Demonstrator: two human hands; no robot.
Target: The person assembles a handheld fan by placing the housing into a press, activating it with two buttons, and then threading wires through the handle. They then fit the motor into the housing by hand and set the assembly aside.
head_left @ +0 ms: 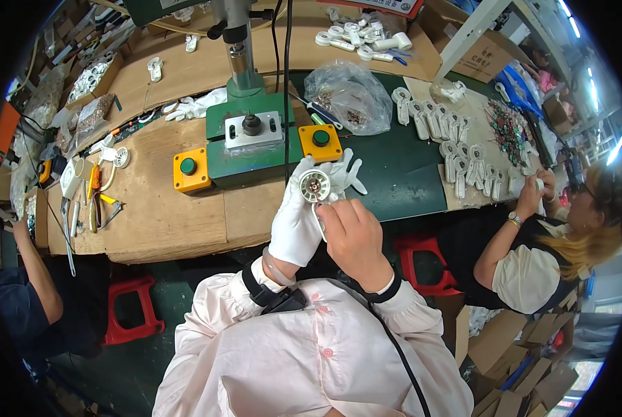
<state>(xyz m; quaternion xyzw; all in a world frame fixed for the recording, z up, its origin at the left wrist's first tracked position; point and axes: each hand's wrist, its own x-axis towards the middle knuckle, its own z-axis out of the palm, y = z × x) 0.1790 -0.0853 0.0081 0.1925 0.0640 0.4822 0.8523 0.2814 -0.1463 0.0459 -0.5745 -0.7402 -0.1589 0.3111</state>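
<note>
As the left hand (290,224) cradles a fan head (315,186), right fingers (333,217) pinch a white strip (318,219).
Before the press (250,162): likely fitting, needing alignment next.

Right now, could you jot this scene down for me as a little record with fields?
Left grip: gloved in white; supports a white plastic device with a round, vented head; how tightly is unclear
Right grip: bare; pinches that device's handle
Ahead: green metal press, a yellow box with a round green button to its left
Right of the press: clear plastic bag with small parts inside
Farther right: rows of white, round-headed devices
Company: co-worker at far right
</note>
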